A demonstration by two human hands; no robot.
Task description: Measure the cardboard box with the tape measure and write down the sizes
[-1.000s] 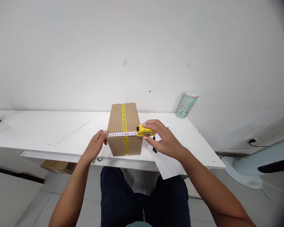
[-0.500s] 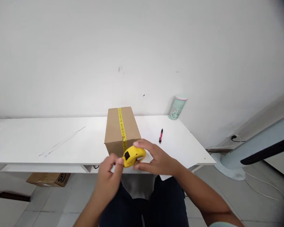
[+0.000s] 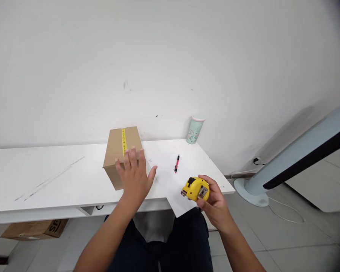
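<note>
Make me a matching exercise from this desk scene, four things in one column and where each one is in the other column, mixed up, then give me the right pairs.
Things:
1. tape measure
2. cardboard box
3. pen
4. cup

Places:
A. standing at the back of the desk by the wall
B. under the left hand, which rests on its near right side
C. held in the right hand at the desk's front right edge
D. lying on the sheet of paper

Pairs: 1-C, 2-B, 3-D, 4-A
</note>
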